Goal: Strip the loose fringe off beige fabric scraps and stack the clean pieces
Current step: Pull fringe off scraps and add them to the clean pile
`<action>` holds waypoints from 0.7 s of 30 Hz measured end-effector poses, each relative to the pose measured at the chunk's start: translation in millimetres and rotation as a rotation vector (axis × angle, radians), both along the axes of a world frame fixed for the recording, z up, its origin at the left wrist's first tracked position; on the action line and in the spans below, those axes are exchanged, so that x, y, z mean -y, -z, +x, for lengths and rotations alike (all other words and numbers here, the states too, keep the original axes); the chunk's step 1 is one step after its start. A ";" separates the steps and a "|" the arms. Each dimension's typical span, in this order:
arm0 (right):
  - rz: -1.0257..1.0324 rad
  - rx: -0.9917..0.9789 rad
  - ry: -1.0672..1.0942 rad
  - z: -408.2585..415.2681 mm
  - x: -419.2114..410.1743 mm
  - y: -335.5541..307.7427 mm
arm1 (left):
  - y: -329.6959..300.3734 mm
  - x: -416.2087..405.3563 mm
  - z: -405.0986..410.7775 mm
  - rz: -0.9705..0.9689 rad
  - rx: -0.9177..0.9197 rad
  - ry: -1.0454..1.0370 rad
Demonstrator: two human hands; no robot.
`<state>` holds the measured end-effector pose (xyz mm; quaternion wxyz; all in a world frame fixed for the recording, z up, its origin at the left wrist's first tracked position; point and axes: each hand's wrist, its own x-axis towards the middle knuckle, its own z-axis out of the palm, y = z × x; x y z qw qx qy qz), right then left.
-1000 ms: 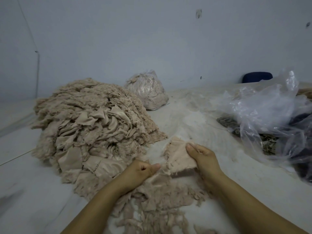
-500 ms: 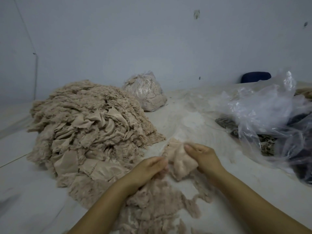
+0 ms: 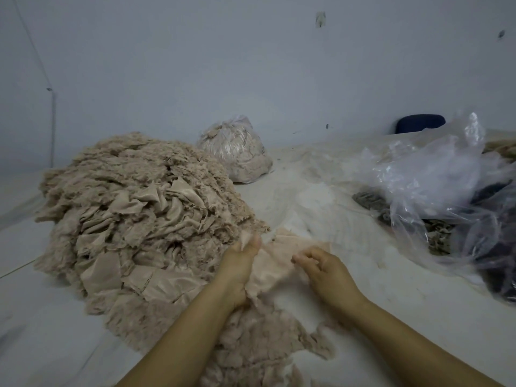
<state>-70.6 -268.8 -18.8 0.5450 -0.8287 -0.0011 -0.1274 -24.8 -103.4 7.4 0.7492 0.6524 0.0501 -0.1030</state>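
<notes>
A beige fabric scrap [image 3: 275, 263] is stretched between both hands just above the floor. My left hand [image 3: 240, 263] grips its left edge, thumb up at the top corner. My right hand [image 3: 324, 270] pinches its right side with the fingertips. A big heap of beige fabric pieces [image 3: 131, 216] lies to the left, flat folded pieces showing on its near face. Loose stripped fringe [image 3: 259, 347] is scattered on the floor under my forearms.
A tied clear bag of beige fluff [image 3: 237, 150] stands by the wall behind the heap. Crumpled clear plastic bags [image 3: 435, 188] with dark fabric fill the right side. A dark blue object [image 3: 420, 125] sits at the back right. The floor is pale and dusty.
My left hand has risen and taken hold of the scrap's left edge. The scrap, bunched before, is now spread between both hands. The view has shifted slightly.
</notes>
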 end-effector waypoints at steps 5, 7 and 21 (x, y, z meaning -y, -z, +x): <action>-0.126 -0.155 -0.203 -11.9 13.2 -1.5 | -14.5 -17.1 16.1 -0.119 -0.033 -0.107; -0.116 -0.150 -0.277 -16.0 4.6 -7.8 | -17.1 -9.2 14.6 -0.177 -0.043 -0.048; 0.399 0.003 0.109 22.3 -21.6 -20.0 | -5.0 14.1 6.4 0.034 0.059 0.260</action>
